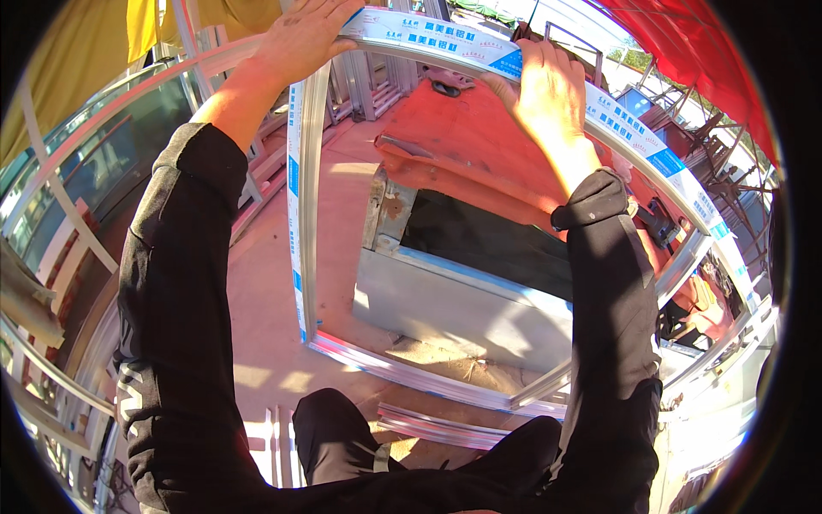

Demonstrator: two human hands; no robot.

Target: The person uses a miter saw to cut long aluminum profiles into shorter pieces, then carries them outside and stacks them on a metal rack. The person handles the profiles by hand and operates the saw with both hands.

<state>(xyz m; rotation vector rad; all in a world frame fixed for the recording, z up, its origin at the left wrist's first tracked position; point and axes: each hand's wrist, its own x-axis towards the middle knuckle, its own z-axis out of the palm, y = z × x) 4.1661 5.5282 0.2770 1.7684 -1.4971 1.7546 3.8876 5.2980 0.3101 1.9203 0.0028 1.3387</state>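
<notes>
An aluminium window frame (428,36), its rails covered in white and blue printed film, stands upright in front of me. My left hand (310,36) is closed over the top rail near its left corner, the thumb on the near side. Farther right, my right hand (550,90) grips the same rail, fingers over the top and thumb along the near face. The frame's left upright (308,214) runs down to a bottom rail (411,377) above my knees. Part of the frame's right side is hidden behind my right sleeve.
Through the frame shows a grey metal box (454,300) with a dark opening, draped in red cloth (471,141). Glass panes (103,163) and metal profiles lean at the left. Loose profiles (441,426) lie near my knees. A rusty metal rack (728,163) stands at the right.
</notes>
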